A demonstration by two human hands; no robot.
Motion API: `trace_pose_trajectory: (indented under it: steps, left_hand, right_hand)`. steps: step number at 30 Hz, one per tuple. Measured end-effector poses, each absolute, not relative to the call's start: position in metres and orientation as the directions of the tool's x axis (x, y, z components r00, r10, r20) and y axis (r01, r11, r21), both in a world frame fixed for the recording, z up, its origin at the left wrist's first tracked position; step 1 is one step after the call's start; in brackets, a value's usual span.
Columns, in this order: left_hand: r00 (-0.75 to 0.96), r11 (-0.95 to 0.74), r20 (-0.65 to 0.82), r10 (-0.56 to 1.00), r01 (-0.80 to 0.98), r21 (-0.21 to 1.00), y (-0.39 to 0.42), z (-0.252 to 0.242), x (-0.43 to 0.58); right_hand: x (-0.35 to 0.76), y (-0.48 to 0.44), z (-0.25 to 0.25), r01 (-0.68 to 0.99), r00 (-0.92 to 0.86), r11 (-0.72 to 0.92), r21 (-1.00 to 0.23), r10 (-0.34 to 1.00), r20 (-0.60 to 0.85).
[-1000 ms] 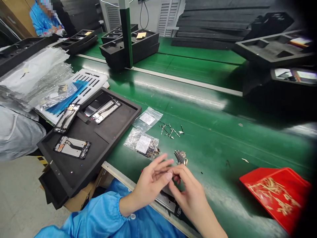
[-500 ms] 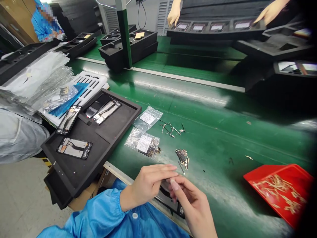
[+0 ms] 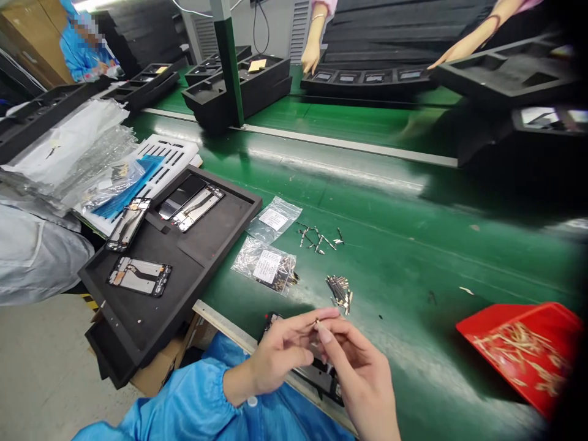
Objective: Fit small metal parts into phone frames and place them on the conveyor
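Note:
My left hand [image 3: 283,352] is at the table's near edge, its fingers stretched out and its thumb apart from them. Its fingertips meet those of my right hand [image 3: 361,367], which pinches a small part with a gold-coloured end [image 3: 316,322]; fingers hide most of it. Under both hands lies a dark phone frame [image 3: 321,376], largely covered. Just beyond them is a small pile of thin black strips with gold ends [image 3: 339,291]. Farther off, more thin strips [image 3: 316,239] lie scattered beside two labelled clear bags [image 3: 267,266], the nearer one holding similar strips.
On the left, a black foam tray [image 3: 184,260] holds several phone parts, beside plastic packaging [image 3: 78,147]. A red bin [image 3: 514,324] with pale strips stands at the right. Across the green table [image 3: 413,245], another person's hands [image 3: 312,55] touch a black tray [image 3: 362,92].
My left thumb has moved apart from its fingers, and the gold-ended part now shows at my fingertips. More of the phone frame is visible. Across the table, the other person's tray has shifted left.

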State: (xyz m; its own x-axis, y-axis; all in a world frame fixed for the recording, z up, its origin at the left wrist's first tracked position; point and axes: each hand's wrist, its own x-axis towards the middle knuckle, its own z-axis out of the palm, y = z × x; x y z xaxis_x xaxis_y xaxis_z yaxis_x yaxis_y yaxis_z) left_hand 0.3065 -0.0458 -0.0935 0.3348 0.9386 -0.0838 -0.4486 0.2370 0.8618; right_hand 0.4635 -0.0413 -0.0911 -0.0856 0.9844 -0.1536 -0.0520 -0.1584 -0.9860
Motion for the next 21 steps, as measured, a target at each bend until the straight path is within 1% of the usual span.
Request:
trace_pose_trajectory:
  steps: [1, 3, 5, 7, 8, 9, 10, 11, 12, 13, 14, 15, 16, 17, 18, 20, 21]
  left_hand:
    - [0.323, 0.284, -0.126, 0.938, -0.507, 0.814, -0.048, -0.093, 0.312]
    - [0.216, 0.313, -0.232, 0.948, -0.529, 0.789, -0.049, -0.091, 0.322]
    - [0.07, 0.33, -0.351, 0.934, -0.546, 0.77, -0.046, -0.087, 0.33]
    - [-0.004, 0.33, -0.417, 0.909, -0.601, 0.728, -0.039, -0.081, 0.331]
    - [0.001, 0.34, -0.429, 0.903, -0.613, 0.714, -0.036, -0.079, 0.329]
    - [0.035, 0.364, -0.43, 0.902, -0.596, 0.716, -0.031, -0.077, 0.326]
    - [0.086, 0.398, -0.424, 0.902, -0.548, 0.736, -0.028, -0.077, 0.321]
    - [0.139, 0.429, -0.417, 0.898, -0.478, 0.766, -0.024, -0.077, 0.316]
    - [0.185, 0.45, -0.41, 0.893, -0.399, 0.799, -0.021, -0.079, 0.312]
    - [0.225, 0.463, -0.408, 0.885, -0.325, 0.825, -0.019, -0.08, 0.309]
    - [0.261, 0.475, -0.412, 0.873, -0.263, 0.84, -0.017, -0.081, 0.308]
    - [0.304, 0.493, -0.422, 0.854, -0.214, 0.843, -0.016, -0.082, 0.309]
    - [0.347, 0.51, -0.431, 0.833, -0.179, 0.842, -0.015, -0.083, 0.311]
    - [0.389, 0.526, -0.439, 0.81, -0.149, 0.838, -0.015, -0.083, 0.314]
    - [0.427, 0.541, -0.449, 0.785, -0.118, 0.833, -0.015, -0.082, 0.317]
    - [0.473, 0.563, -0.482, 0.737, -0.035, 0.826, -0.016, -0.079, 0.325]
    - [0.486, 0.568, -0.503, 0.715, 0.016, 0.823, -0.016, -0.077, 0.329]
  right_hand:
    - [0.46, -0.043, -0.09, 0.006, -0.072, -0.081, -0.997, 0.994, -0.081]
    - [0.455, -0.046, -0.088, 0.156, -0.083, 0.099, -0.983, 0.993, 0.087]
    - [0.461, -0.046, -0.088, 0.327, -0.105, 0.258, -0.909, 0.966, 0.237]
    - [0.491, -0.042, -0.089, 0.511, -0.059, 0.329, -0.794, 0.935, 0.349]
    - [0.515, -0.039, -0.09, 0.608, 0.007, 0.314, -0.729, 0.916, 0.401]
    - [0.544, -0.036, -0.091, 0.707, 0.1, 0.265, -0.656, 0.881, 0.463]
    - [0.576, -0.034, -0.091, 0.791, 0.211, 0.168, -0.588, 0.827, 0.521]
    - [0.608, -0.033, -0.091, 0.851, 0.321, 0.049, -0.523, 0.74, 0.591]
    - [0.637, -0.033, -0.091, 0.896, 0.358, -0.056, -0.44, 0.677, 0.642]
    - [0.659, -0.034, -0.09, 0.944, 0.297, -0.116, -0.31, 0.708, 0.64]
    - [0.674, -0.035, -0.089, 0.962, 0.268, -0.164, -0.219, 0.721, 0.639]
    - [0.68, -0.037, -0.088, 0.974, 0.225, -0.164, -0.154, 0.731, 0.645]
    - [0.677, -0.04, -0.086, 0.985, 0.169, -0.12, -0.12, 0.746, 0.644]
    - [0.667, -0.043, -0.084, 0.992, 0.106, -0.034, -0.124, 0.755, 0.647]
    - [0.651, -0.047, -0.082, 0.985, 0.021, 0.094, -0.143, 0.765, 0.643]
    - [0.615, -0.056, -0.08, 0.894, -0.226, 0.404, -0.194, 0.78, 0.583]
    - [0.597, -0.059, -0.08, 0.828, -0.34, 0.52, -0.212, 0.764, 0.548]
